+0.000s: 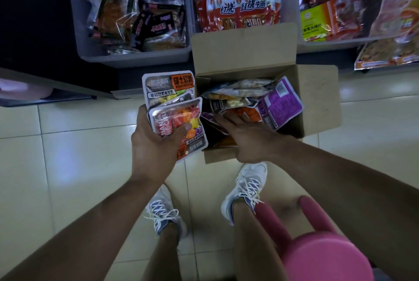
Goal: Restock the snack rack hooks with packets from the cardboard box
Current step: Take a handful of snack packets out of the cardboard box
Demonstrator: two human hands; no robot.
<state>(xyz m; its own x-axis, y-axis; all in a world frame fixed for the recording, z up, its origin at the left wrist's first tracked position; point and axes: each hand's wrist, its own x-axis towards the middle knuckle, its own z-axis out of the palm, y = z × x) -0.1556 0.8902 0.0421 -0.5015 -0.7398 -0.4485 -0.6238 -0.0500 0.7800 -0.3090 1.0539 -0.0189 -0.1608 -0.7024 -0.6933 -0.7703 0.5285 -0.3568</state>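
An open cardboard box [317, 90] stands on the tiled floor, with several colourful snack packets inside, among them a purple packet [283, 103]. My left hand [154, 142] grips a small stack of candy packets [174, 108] just left of the box, thumb across the front one. My right hand [247, 137] reaches into the box with straight fingers lying flat on the packets near its front left corner.
Grey bins of snack packets line the rack behind the box: dark packets [140, 19] at left, red packets [238, 8] in the middle, red and yellow ones [335, 13] at right. A pink stool [322, 251] stands beside my right leg. My shoes [247, 187] stand close to the box.
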